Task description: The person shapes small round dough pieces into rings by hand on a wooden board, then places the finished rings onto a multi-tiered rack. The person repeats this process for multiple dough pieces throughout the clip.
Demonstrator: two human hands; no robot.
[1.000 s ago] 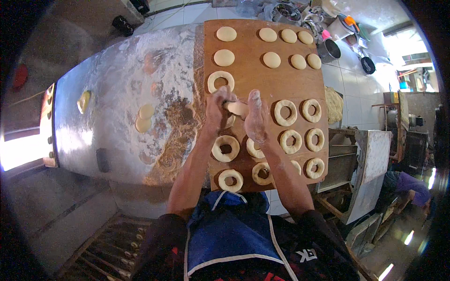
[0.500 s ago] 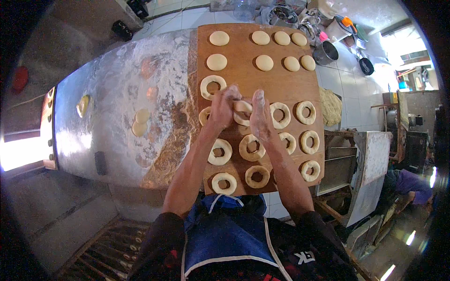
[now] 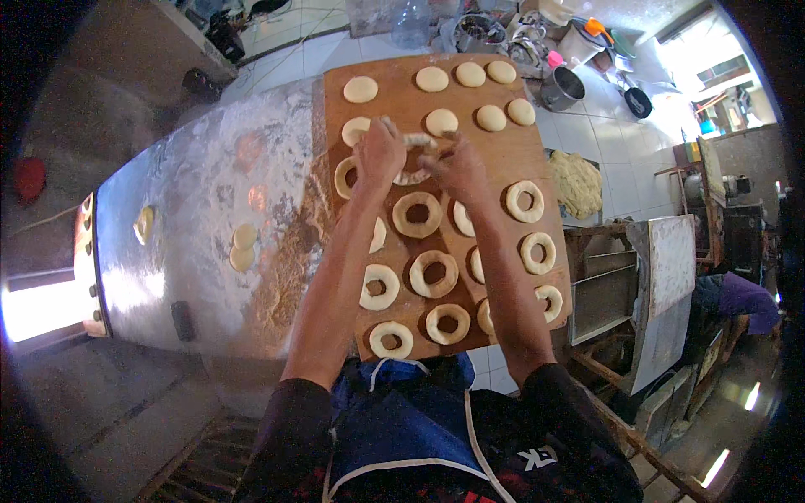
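Gripping a dough ring (image 3: 418,141) from opposite sides, both hands are partly closed: the left hand (image 3: 380,155) curls its fingers at the left edge, and the right hand (image 3: 457,169) bends its fingers over the right. Whether the ring touches the board (image 3: 496,159) below, I cannot tell. Other rings (image 3: 417,199) lie nearer the person on that wooden board, with flat rounds (image 3: 442,123) along its far end. Leftward stands a floury metal table (image 3: 180,226). Rightward are a dough mass (image 3: 574,184), a metal pot (image 3: 562,88) on white floor tiles (image 3: 616,168), and a stooping person in purple (image 3: 746,302).
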